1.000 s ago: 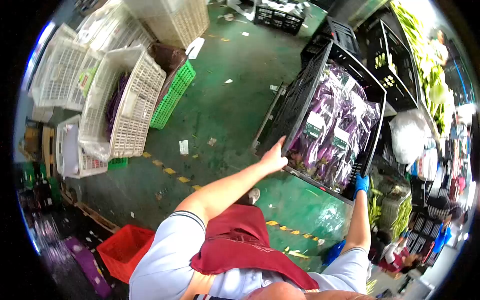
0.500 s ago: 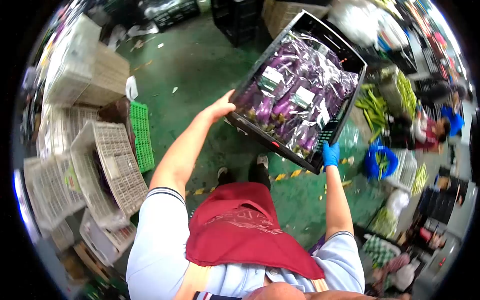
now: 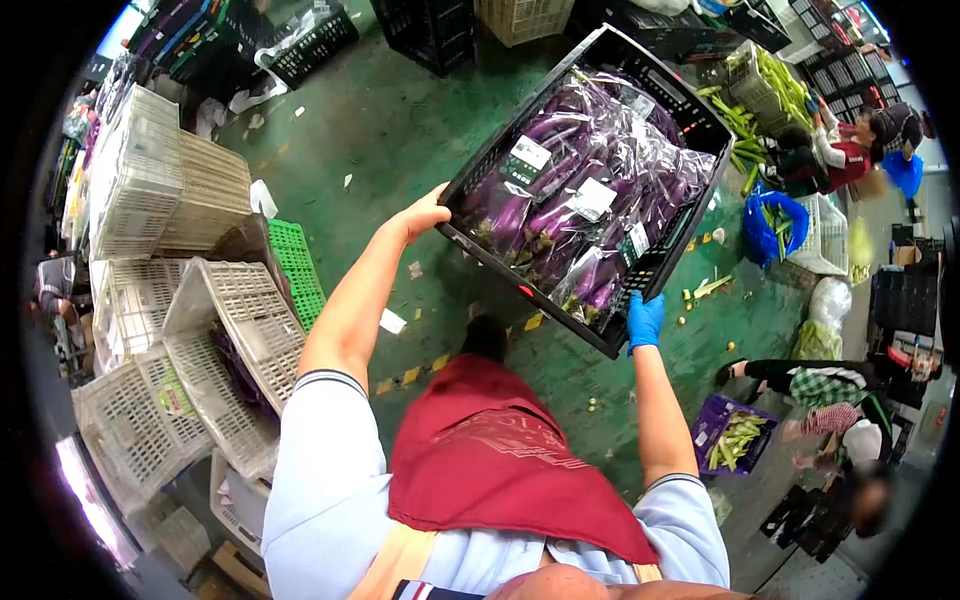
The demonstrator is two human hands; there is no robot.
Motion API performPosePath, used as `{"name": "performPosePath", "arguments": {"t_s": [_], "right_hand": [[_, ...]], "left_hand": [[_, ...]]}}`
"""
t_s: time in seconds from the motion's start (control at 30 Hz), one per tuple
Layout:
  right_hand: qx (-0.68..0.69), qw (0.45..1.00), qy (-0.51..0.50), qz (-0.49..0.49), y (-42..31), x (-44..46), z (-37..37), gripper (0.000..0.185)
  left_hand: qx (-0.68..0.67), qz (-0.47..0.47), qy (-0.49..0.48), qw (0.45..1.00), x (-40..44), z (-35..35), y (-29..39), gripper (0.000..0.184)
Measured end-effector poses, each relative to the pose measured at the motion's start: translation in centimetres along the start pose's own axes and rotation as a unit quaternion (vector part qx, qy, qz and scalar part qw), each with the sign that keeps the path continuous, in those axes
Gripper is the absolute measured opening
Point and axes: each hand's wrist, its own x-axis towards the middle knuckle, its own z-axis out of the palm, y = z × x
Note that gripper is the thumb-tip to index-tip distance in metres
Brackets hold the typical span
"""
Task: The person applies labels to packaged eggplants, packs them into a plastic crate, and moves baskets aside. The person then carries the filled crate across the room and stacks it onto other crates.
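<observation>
Between my two hands hangs a black plastic crate (image 3: 478,257), held off the floor and tilted in view. Bagged purple eggplants (image 3: 560,190) with white labels fill most of it. My left hand (image 3: 418,214), bare, is closed on the crate's left corner. At the near right corner my right hand (image 3: 646,322), in a blue glove, grips the rim; its fingertips are partly hidden by the crate wall.
Pale slatted crates (image 3: 235,350) and a green crate (image 3: 296,272) stand at left. Black crates (image 3: 425,30) are ahead. At right are a blue bag (image 3: 775,225), a purple crate of green vegetables (image 3: 712,415), and several people. Scraps litter the green floor (image 3: 380,130).
I have moved forward over the floor with the crate still in both hands. The purple crate and a person's legs have come into view at the lower right.
</observation>
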Motion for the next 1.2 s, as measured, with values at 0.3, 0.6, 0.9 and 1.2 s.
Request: {"name": "performPosePath", "arguments": {"t_s": [0.3,0.6,0.9,1.2], "right_hand": [[0.007,0.998,-0.063,-0.013,-2.1,0.8,-3.0,0.035],[-0.014,0.984,-0.149,-0.094,0.1,8.9,-3.7,0.028],[-0.144,0.965,-0.192,-0.104,-4.4,18.6,-0.1,0.041],[-0.246,0.930,-0.230,-0.146,-8.7,23.4,3.8,0.043]], "left_hand": [[-0.062,-0.041,0.030,0.997,-2.9,0.0,0.5,0.068],[-0.130,-0.037,0.116,0.984,-7.4,5.3,0.6,0.067],[-0.148,-0.060,0.211,0.964,-8.4,13.8,-2.3,0.069],[-0.142,-0.146,0.257,0.945,-8.9,19.3,-1.1,0.071]]}}
